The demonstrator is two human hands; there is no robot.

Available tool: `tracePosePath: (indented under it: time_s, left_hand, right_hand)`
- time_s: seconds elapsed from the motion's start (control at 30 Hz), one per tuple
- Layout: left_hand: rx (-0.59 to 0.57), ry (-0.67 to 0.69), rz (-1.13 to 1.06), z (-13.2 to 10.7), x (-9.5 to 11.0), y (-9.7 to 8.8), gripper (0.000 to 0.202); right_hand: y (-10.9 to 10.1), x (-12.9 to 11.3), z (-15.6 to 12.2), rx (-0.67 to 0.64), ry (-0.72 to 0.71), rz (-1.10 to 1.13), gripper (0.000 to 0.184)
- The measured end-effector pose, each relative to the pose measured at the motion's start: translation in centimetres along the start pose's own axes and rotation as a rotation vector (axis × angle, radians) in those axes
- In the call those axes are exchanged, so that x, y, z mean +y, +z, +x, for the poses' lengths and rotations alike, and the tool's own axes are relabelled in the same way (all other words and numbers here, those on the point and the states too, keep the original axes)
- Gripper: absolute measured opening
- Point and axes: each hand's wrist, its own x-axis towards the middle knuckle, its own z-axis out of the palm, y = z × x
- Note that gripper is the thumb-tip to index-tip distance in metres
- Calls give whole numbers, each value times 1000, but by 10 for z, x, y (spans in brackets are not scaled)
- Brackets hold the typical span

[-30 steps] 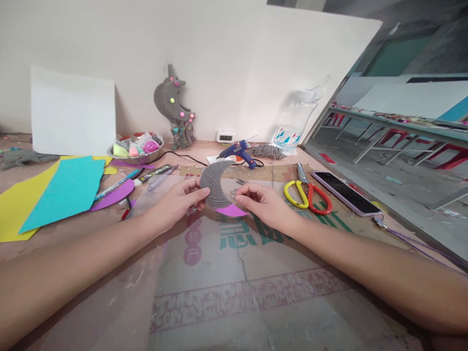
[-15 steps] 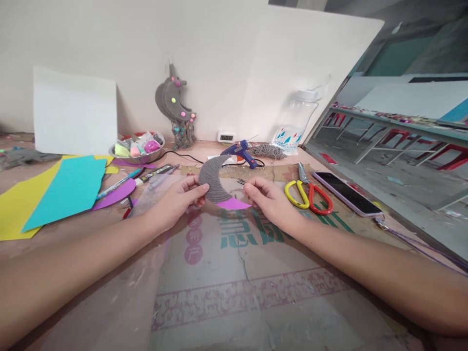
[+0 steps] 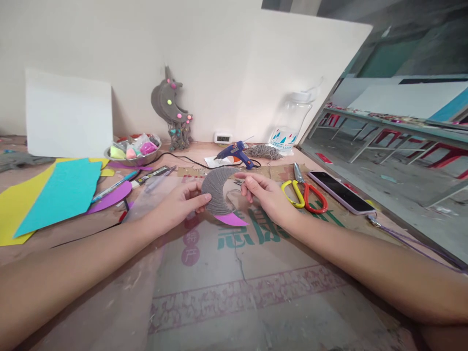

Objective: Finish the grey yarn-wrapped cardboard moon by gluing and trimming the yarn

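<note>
Gray crescent [image 3: 215, 191] sits pinched between the left fingers [image 3: 193, 188].

There were two hands, one left hand [image 3: 185, 201] and one right hand [image 3: 266, 194], plus two crescents: one yarn-wrapped crescent [image 3: 215, 192], one beaded crescent ornament [image 3: 163, 101]. Count was one each for glue gun [image 3: 237, 149], clock [image 3: 223, 138], bottle [image 3: 294, 119], phone [image 3: 341, 192], scissors [image 3: 299, 174], yarn bundle [image 3: 263, 152], metal bowl [image 3: 146, 160], white panel [image 3: 69, 112], cyan sheet [image 3: 60, 195]. Red stools [image 3: 387, 136] numbered at least two, exact total unclear, and colored lumps [image 3: 148, 147] were too jumbled to count
</note>
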Motion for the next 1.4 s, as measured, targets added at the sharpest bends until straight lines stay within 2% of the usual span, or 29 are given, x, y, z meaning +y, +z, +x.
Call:
tracePosePath:
  time_s: [0.17, 0.37, 0.47, 0.6, 0.7, 0.8, 0.97, 1.2, 1.4]
  left_hand:
    - [-3, 18, 52, 0, -2, -1, 17]
    - [-10, 5, 77, -2, -4, 0, 17]
    - [-16, 2, 55, -1, -3, 1, 15]
    - [-23, -2, 37, 1, -2, 0, 14]
    - [-23, -11, 43, 1, -2, -1, 14]
    - [-21, -16, 27, 1, -3, -1, 13]
    - [21, -37, -41, 0, -4, 0, 15]
    - [71, -55, -35, 0, -7, -2, 21]
    - [82, -46, -36, 1, -6, -2, 19]
  right_hand:
    - [3, 0, -1, -7, -30, 51, 34]
    - [-2, 8, 5, 188, -69, 211, 27]
    - [-4, 8, 6, 261, -119, 199, 26]
    - [-1, 2, 2, 140, -141, 49, 43]
    - [3, 0, -1, 68, -104, -82, 32]
    - [4, -1, -1, 82, -74, -149, 20]
    - [2, -1, -1, 124, -75, -152, 22]
    - [2, 0, -4, 78, -125, -181, 24]
    - [1, 5, -1, 103, -83, -182, 19]
